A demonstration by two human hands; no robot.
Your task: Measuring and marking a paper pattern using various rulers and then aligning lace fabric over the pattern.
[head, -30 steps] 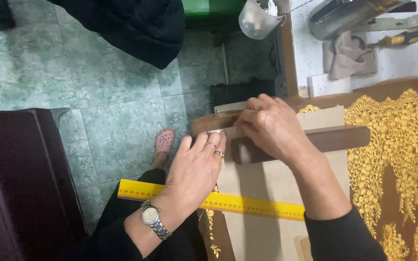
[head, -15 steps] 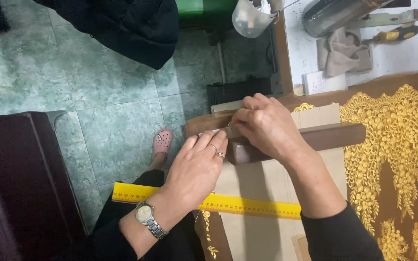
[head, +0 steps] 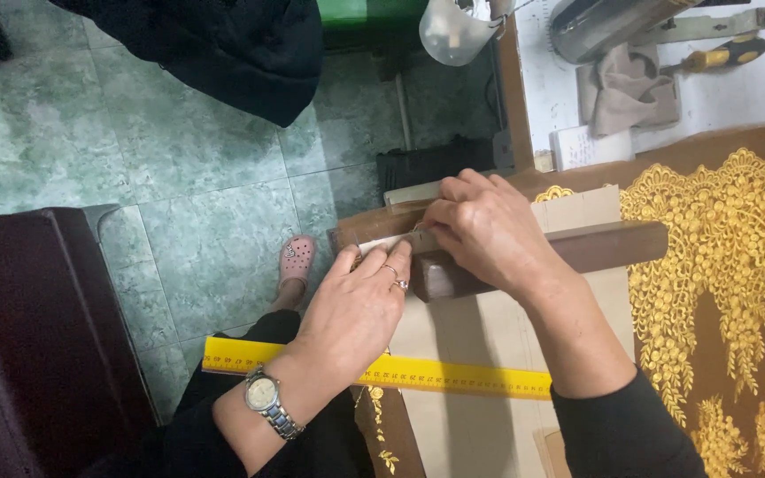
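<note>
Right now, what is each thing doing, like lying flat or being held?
Left hand: flat, pressing the beige cloth.
Right hand: fingers pinched at the cloth's edge.
Dark wooden block: lying across the cloth.
Yellow ruler: lying flat under the left wrist.
Gold lace: spread out flat.
Screwdriver: lying untouched.

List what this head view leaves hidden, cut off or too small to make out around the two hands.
- What the right hand pinches: covered by its own fingers.
- Wood bar: near end under both hands.
- Ruler: middle behind the left hand and wrist; marks too small.
- Gold lace: cut off by right and bottom edges.
- Watch dial: too small.
- Tools on the white bench: cut by the top edge.
</note>
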